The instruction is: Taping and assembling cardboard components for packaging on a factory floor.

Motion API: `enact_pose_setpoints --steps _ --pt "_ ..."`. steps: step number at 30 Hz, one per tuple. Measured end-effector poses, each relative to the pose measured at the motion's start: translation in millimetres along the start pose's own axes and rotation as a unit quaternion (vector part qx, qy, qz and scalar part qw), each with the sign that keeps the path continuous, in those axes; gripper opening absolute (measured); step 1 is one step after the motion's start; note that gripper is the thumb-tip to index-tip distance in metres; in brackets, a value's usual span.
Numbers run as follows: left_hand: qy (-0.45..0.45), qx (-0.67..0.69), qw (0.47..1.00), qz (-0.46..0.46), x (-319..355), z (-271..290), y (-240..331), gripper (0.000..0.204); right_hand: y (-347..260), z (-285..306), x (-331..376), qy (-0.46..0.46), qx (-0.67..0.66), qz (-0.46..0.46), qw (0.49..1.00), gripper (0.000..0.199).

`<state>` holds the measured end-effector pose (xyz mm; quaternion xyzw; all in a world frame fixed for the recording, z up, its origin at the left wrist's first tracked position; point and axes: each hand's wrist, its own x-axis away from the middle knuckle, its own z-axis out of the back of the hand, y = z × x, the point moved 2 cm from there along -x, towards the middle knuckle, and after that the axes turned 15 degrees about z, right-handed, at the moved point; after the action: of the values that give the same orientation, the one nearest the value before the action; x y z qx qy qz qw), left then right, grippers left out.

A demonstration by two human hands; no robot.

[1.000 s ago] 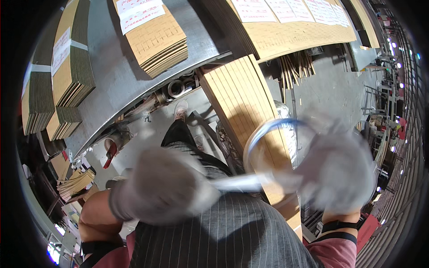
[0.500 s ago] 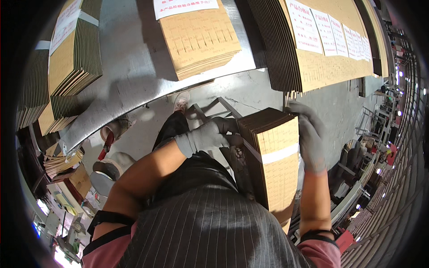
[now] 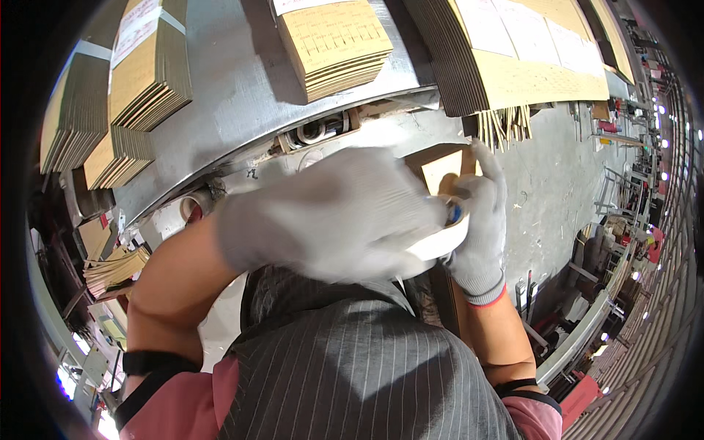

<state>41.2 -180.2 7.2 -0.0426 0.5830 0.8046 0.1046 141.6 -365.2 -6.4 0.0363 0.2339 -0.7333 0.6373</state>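
A roll of white tape (image 3: 449,236), with some blue at its core, is in my gloved right hand (image 3: 484,238), whose fingers are closed around it. My gloved left hand (image 3: 330,213) reaches across in front of me right beside the roll. Motion smears its fingers, so what they grip cannot be made out. Behind and below both hands stands a stack of brown cardboard pieces (image 3: 442,167), mostly hidden; only its upper end shows.
On the metal table (image 3: 227,81) ahead lie bundles of cardboard (image 3: 150,66) at the left, a stack (image 3: 337,44) in the middle and a larger labelled stack (image 3: 543,81) at the right. Cardboard strips (image 3: 506,125) hang below it. Equipment lines the right side.
My left hand has left the side of the cardboard stack and swung up in front of it. The tape roll now shows in my right hand. The view has shifted slightly.
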Motion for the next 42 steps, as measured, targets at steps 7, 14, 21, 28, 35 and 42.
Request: enact_pose_setpoints --steps 7,14,21,28,35,42 --pt "-0.088 -0.039 0.995 -0.038 -90.8 -49.9 -47.3 0.065 60.3 42.9 46.8 0.147 -0.416 -0.201 0.874 0.04" --pt "0.001 -0.055 0.998 0.021 -73.5 -44.1 -48.6 0.06 49.3 110.4 -33.6 -0.276 -0.036 -0.073 0.958 0.017" --pt "0.003 -0.162 0.984 0.072 -69.9 -43.0 -30.8 0.059 160.1 -11.2 9.4 -0.368 0.176 -0.13 0.904 0.032" --pt "-0.239 -0.403 0.879 -0.084 -88.2 -104.3 18.1 0.056 379.1 6.0 99.0 0.094 -0.327 -0.426 0.838 0.049" --pt "-0.274 -0.417 0.865 -0.047 -88.1 -132.7 8.4 0.058 166.1 78.1 77.0 0.068 -0.181 -0.492 0.849 0.055" --pt "-0.242 -0.342 0.898 -0.137 -89.2 -93.0 5.7 0.046 -124.8 89.3 143.4 0.419 -0.436 -0.407 0.685 0.066"
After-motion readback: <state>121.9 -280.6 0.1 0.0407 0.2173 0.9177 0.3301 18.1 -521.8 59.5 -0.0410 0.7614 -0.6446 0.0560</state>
